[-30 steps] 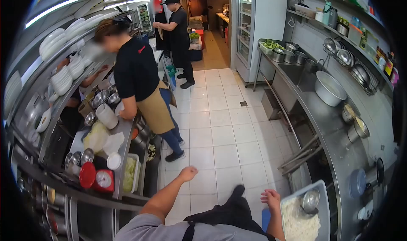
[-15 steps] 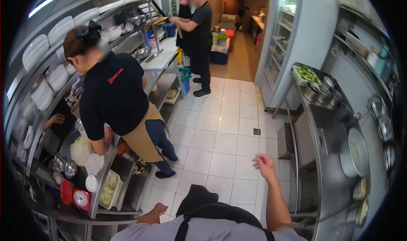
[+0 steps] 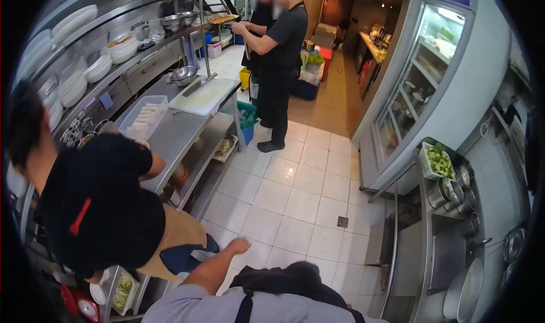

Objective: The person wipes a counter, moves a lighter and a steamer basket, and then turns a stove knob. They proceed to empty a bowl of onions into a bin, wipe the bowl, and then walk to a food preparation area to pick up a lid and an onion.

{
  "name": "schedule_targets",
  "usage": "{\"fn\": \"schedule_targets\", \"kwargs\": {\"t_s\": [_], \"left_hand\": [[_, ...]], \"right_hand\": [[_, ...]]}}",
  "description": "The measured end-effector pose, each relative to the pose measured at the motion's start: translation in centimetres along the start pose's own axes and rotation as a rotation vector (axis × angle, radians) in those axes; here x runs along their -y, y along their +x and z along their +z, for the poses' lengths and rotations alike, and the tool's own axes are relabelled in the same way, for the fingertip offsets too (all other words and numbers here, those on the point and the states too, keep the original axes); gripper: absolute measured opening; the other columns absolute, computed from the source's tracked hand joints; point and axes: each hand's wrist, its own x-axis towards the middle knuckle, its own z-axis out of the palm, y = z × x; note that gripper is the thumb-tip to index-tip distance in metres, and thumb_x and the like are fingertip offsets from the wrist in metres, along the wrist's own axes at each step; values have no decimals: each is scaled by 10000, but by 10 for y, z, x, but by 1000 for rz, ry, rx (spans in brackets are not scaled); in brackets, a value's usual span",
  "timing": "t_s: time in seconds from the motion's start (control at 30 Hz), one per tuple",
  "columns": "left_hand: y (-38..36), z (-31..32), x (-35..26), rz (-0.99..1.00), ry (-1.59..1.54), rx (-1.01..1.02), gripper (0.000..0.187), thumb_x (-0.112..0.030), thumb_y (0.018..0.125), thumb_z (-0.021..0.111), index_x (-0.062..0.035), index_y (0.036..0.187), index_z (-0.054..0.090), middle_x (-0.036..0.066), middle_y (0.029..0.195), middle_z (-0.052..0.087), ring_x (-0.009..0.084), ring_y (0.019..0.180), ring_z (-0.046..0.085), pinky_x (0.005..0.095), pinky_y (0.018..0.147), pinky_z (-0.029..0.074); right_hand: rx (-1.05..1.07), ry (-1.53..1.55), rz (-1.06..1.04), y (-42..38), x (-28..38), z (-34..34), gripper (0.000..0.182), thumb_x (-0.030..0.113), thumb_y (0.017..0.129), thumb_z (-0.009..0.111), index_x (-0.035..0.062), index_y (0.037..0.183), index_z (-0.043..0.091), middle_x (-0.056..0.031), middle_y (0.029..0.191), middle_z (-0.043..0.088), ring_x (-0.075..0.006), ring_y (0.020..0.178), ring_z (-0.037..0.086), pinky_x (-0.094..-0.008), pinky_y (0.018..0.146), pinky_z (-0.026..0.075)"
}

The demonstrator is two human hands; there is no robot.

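Hanging empty, left hand near co-worker's apron.

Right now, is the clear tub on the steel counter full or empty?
Partly filled: the clear tub on the counter shows pale pieces along its bottom.

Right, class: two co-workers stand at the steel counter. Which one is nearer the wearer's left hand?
The person in the tan apron, bent over the steel counter beside the left hand. The other person in black stands far up the aisle.
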Motion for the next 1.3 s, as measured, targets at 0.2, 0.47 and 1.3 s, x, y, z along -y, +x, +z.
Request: {"fn": "schedule_targets", "kwargs": {"t_s": [0.2, 0.47, 1.3], "left_hand": [[162, -171, -45, -150, -595, -360, 362, -391, 851, 654, -60, 986, 706, 184, 985, 702, 360, 950, 664, 415, 869, 527], [247, -167, 31, -352, -24, 362, 594, -546, 925, 469, -44, 1162, 680, 217, 1261, 605, 390, 1202, 557, 434, 1053, 423], [786, -652, 186, -350, -307, -404, 380, -398, 869, 584, -52, 945, 724, 188, 988, 703, 359, 949, 671, 456, 835, 522]], "right_hand": [[-33, -269, -8, 135, 128, -82, 249, 66, 739, 600, 95, 548, 444, -13, 557, 409, -161, 510, 551, -350, 509, 519], [-84, -614, -220, 513, 202, -181, 210, 173, 756, 633, 58, 582, 609, -81, 572, 601, -212, 506, 621, -362, 505, 534], [293, 175, -249, 942, 427, -284, 616, 95, 861, 742, -9, 1382, 430, -167, 1376, 474, -304, 1178, 533, -549, 915, 535]]}}
